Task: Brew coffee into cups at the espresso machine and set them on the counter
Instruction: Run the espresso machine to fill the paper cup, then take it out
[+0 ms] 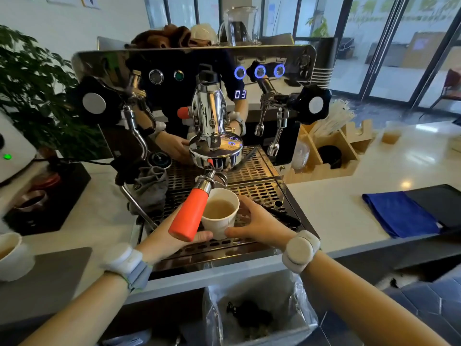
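A white paper cup [219, 221] holding pale brown coffee stands on the drip tray [264, 193] of the chrome espresso machine [194, 61]. It sits below the group head, just right of the portafilter's orange handle [188, 216]. My right hand [259, 224] wraps the cup's right side. My left hand [172, 236] touches its left base, partly hidden under the orange handle. The machine's display reads 03 and three buttons glow blue. A second white cup [11, 255] with coffee stands on the counter at the far left.
A grey cloth [152, 183] lies on the tray's left. A blue towel [399, 213] lies on the counter at right, beside a dark tray. A wooden organiser [331, 151] stands right of the machine. A lined bin [259, 310] sits below. A grinder and plant are at left.
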The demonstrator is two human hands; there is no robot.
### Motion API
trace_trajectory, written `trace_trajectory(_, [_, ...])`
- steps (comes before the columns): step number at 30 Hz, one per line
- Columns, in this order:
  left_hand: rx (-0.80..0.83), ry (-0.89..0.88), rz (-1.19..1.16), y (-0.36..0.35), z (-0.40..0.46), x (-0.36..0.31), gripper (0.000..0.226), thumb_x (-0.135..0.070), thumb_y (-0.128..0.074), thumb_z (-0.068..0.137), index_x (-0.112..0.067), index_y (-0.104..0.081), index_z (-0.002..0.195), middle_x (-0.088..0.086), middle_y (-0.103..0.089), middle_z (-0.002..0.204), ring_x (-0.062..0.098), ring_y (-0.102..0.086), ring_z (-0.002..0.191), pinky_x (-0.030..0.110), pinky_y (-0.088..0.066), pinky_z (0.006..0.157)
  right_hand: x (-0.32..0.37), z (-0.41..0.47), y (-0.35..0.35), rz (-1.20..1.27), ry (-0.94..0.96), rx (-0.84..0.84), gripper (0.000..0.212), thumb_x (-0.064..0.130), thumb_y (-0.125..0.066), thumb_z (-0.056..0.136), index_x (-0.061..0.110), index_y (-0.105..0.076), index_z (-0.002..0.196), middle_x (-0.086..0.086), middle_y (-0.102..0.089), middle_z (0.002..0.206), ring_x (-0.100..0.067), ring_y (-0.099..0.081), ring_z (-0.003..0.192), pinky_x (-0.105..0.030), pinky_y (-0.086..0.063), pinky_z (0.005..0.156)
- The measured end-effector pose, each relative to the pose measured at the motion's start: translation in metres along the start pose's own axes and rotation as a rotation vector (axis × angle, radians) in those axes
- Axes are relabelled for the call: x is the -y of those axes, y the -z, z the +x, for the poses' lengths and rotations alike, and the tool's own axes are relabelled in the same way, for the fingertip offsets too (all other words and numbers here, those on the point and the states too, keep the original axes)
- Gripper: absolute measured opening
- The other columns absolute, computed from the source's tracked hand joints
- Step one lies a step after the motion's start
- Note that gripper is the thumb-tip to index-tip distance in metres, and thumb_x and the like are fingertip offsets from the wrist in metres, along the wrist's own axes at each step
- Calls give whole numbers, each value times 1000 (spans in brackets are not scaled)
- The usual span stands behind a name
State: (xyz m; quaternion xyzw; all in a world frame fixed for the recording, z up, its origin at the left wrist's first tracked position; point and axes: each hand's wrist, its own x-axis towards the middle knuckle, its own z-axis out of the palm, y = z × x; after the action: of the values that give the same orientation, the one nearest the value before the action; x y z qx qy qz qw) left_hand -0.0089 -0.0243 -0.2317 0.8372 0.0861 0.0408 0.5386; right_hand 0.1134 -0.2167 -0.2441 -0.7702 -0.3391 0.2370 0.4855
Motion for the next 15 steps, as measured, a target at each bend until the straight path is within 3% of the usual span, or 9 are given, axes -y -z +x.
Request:
trace_trajectory(3, [5,-57,-16,-6,1,-6,57,-24,-83,62,-52,-60,106,-42,-62,106,-18,-56,103,-2,-41,77,-1,2,-5,22,9,-40,76,27,-83,68,34,-40,131,16,-57,122,1,-53,115,-16,-43,93])
trace_trajectory(7, [-11,-104,-69,-11,6,-2,61,3,-77,70,-38,-52,108,-49,-60,92,-26,-54,93,-5,-39,71,-3,3,-8,24,19,-63,77,24,-83,69,27,-40,134,12,-57,125,-2,-53,117,-22,-46,97])
trace_trajectory(10, [-11,-92,-87,-15,13,-4,54,16,-68,76,-27,-55,107,-37,-68,83,-21,-60,84,-3,-43,65,-3,1,-10,33,24,-77,78,22,-82,69,23,-40,135,7,-57,127,-7,-53,119,-31,-46,102])
trace_trajectory(12, [-24,-71,-99,-12,14,-2,44,14,-64,81,-18,-57,111,-22,-72,80,-14,-64,78,0,-45,59,-1,1,-12,31,22,-84,78,21,-82,69,22,-40,136,6,-57,126,-8,-53,118,-35,-46,103])
trace_trajectory(15, [-19,-110,-35,-1,13,2,57,-8,-83,67,-32,-56,111,-26,-72,91,-21,-59,90,-3,-42,68,5,-1,-16,26,33,-105,78,21,-82,70,21,-40,136,5,-57,127,-9,-53,119,-37,-45,103])
